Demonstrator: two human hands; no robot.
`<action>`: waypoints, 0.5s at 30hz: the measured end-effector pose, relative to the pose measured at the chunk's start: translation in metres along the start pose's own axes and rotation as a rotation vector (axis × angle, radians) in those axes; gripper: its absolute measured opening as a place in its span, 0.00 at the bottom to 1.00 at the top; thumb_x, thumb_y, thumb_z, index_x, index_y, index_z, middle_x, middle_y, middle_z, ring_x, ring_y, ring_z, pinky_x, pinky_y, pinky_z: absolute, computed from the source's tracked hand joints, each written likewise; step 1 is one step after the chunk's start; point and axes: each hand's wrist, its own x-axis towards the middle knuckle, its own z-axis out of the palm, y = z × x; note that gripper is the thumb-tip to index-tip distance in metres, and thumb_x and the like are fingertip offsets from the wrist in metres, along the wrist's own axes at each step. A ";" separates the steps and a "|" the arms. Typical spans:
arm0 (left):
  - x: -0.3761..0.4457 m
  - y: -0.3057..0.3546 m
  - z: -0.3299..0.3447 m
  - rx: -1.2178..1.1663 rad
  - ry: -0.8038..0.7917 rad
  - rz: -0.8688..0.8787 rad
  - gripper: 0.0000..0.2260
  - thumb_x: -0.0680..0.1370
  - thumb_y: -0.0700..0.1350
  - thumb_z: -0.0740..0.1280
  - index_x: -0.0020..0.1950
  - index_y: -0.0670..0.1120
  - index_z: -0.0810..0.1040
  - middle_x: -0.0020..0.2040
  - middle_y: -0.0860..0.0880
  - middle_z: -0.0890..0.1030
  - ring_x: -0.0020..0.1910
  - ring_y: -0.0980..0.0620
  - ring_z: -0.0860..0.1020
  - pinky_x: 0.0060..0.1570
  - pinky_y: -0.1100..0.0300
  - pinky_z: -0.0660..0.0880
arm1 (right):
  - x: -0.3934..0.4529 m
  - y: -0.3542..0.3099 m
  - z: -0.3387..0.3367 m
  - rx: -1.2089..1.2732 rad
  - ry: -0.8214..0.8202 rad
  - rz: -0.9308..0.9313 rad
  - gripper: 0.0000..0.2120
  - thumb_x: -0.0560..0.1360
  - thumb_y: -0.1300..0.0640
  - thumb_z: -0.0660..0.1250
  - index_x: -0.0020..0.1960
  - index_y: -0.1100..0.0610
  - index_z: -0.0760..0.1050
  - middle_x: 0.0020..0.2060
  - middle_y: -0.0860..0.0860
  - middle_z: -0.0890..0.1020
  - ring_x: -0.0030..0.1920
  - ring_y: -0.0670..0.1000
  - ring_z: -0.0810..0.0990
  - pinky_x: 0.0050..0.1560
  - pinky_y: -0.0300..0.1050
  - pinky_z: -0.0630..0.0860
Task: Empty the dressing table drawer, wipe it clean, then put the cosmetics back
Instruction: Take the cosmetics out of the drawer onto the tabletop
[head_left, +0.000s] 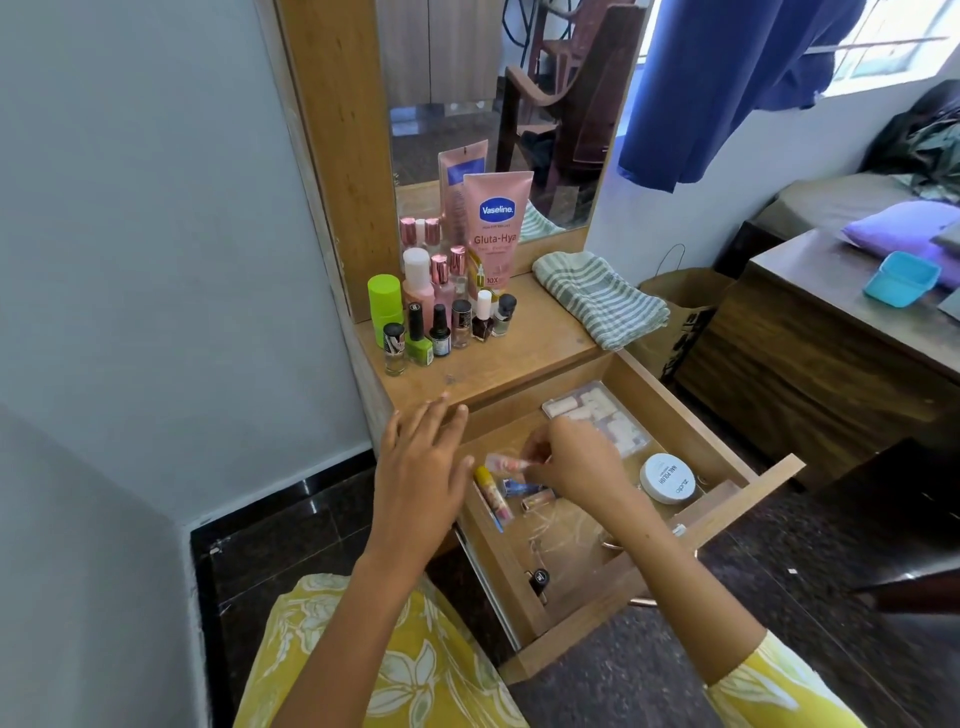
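Reaching into the open drawer (670, 415) at lower centre, our right hand (576, 462) pinched a small clear tube (506, 461) (slightly blurred); our left hand (421, 467) hovered flat, fingers spread, at its left edge.

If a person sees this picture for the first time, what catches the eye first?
The pink lotion tube stands tall before the mirror, with small bottles crowded on the tabletop at its left. Below, the right hand pinches a small tube over the open drawer, which holds a white round jar.
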 end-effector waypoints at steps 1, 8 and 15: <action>0.000 -0.003 0.000 0.026 -0.012 -0.016 0.22 0.74 0.46 0.70 0.67 0.43 0.73 0.68 0.44 0.72 0.68 0.45 0.70 0.67 0.48 0.58 | -0.001 0.005 0.003 -0.007 -0.047 0.011 0.06 0.70 0.55 0.73 0.47 0.53 0.80 0.44 0.49 0.83 0.45 0.50 0.80 0.40 0.44 0.75; -0.009 -0.007 0.009 0.123 -0.148 -0.043 0.26 0.79 0.50 0.62 0.73 0.41 0.61 0.75 0.44 0.57 0.75 0.48 0.56 0.71 0.50 0.46 | -0.016 0.033 0.028 -0.109 -0.340 0.001 0.09 0.65 0.60 0.76 0.38 0.50 0.78 0.40 0.46 0.82 0.44 0.47 0.79 0.46 0.43 0.78; -0.009 -0.005 0.007 0.064 -0.144 -0.074 0.26 0.82 0.52 0.53 0.76 0.45 0.51 0.77 0.48 0.46 0.76 0.52 0.45 0.69 0.54 0.35 | -0.033 0.047 0.025 -0.018 -0.478 -0.272 0.18 0.63 0.56 0.78 0.51 0.48 0.80 0.51 0.43 0.81 0.48 0.44 0.79 0.52 0.44 0.78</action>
